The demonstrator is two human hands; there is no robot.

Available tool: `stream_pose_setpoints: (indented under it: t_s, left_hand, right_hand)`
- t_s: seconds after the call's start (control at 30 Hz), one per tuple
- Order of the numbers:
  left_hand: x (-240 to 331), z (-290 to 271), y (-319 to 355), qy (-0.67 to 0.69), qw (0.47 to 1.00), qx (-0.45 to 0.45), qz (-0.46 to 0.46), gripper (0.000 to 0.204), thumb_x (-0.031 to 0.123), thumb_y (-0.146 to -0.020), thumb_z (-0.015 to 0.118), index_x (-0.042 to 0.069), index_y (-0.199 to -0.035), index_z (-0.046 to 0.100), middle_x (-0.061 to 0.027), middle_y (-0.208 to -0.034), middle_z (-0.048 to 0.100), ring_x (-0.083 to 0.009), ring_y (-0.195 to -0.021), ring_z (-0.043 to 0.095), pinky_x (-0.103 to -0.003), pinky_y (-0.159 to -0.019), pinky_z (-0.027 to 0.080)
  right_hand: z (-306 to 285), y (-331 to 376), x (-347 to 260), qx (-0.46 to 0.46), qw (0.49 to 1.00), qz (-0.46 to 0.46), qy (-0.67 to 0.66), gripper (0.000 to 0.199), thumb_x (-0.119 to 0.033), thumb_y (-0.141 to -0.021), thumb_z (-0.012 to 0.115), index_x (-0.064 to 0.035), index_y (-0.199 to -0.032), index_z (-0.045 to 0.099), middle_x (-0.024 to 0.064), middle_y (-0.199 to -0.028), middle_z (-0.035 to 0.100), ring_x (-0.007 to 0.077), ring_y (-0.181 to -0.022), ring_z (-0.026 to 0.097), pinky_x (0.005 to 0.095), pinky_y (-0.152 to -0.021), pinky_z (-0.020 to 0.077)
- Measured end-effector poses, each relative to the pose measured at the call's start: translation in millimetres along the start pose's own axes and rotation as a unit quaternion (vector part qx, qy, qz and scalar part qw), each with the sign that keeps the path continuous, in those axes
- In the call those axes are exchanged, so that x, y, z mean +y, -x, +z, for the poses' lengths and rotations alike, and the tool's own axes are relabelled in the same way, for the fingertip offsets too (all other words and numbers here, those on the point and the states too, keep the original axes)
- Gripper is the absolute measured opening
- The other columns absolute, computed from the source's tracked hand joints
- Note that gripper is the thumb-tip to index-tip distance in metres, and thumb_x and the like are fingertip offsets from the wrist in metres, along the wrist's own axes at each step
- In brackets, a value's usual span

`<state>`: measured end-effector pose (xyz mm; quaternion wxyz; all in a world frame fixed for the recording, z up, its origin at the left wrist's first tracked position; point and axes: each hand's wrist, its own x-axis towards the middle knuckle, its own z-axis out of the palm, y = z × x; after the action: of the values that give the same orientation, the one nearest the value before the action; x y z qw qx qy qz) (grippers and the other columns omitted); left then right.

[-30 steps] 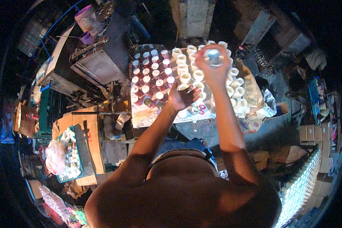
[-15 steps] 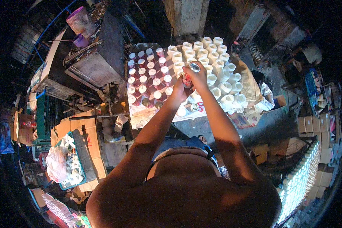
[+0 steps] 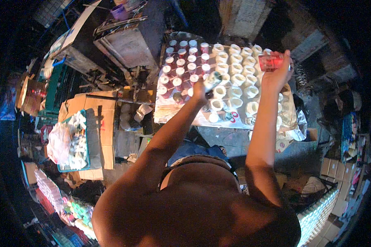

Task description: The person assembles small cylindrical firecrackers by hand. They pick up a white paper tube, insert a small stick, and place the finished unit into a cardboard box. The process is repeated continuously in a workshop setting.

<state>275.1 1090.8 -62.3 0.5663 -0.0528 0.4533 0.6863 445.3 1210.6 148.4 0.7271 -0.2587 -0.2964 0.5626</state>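
Note:
My left hand (image 3: 199, 91) is closed round a pale, shiny glass-like cylinder (image 3: 213, 81), tilted over the middle of the table. Out at the right, raised over the far right part of the table, my right hand (image 3: 279, 75) grips a red cylinder (image 3: 270, 63) lying sideways in its fingers. Several dark red cylinders with white round tops (image 3: 180, 71) stand in rows beyond my left hand. Between the hands are rows of white open-topped cups (image 3: 236, 79). Scissors with red handles (image 3: 235, 116) lie by the table's near edge, next to a small jar (image 3: 228, 116).
The table (image 3: 169, 115) has a pale paper covering. A worn wooden cabinet (image 3: 123, 49) stands at the far left. Nearer on the left, a teal tray (image 3: 86, 152) with white pieces rests on cardboard (image 3: 107, 140). A rack of bright white rods (image 3: 317, 218) is at the lower right.
My hands were together over the table and have parted. The right hand has swung right with the red cylinder; the left stays over the cups with the glass-like cylinder. The whole view has shifted.

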Motion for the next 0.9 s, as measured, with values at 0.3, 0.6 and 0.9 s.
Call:
stream_pose_setpoints:
  t_s: [0.3,0.6,0.9]
  left_hand:
    - [111.3,-173.3,23.1,0.042,0.985,0.042,0.162,0.05,0.058,-0.107,0.038,0.017,-0.117,0.064,-0.0019,-0.081,0.066,-0.0141,-0.057,0.056,-0.03,-0.049,0.042]
    - [106.7,-266.0,106.6,0.009,0.941,0.196,0.277,0.038,0.049,-0.106,0.053,0.011,-0.109,0.059,-0.0037,-0.09,0.066,-0.0164,-0.075,0.063,-0.031,-0.06,0.049]
    - [68.3,-304.5,90.3,-0.057,0.947,0.199,0.246,0.033,0.048,-0.105,0.055,0.015,-0.109,0.06,0.0003,-0.09,0.065,-0.013,-0.071,0.062,-0.03,-0.056,0.05]
  right_hand:
    - [-7.0,136.4,278.0,-0.493,0.757,0.121,0.411,0.11,-0.028,-0.071,0.09,-0.0008,-0.146,0.014,0.0155,-0.107,0.07,0.0226,-0.098,0.069,0.0433,-0.089,0.0558]
    - [13.1,269.3,330.8,-0.759,0.365,-0.179,0.509,0.022,-0.022,-0.076,0.074,-0.0035,-0.087,0.072,0.017,-0.101,0.065,0.0378,-0.098,0.066,0.0505,-0.08,0.0568]
    - [-15.7,277.1,353.8,-0.766,0.312,-0.263,0.498,0.028,-0.016,-0.082,0.069,-0.0103,-0.109,0.074,0.0112,-0.112,0.067,0.0296,-0.105,0.067,0.0477,-0.091,0.0487]
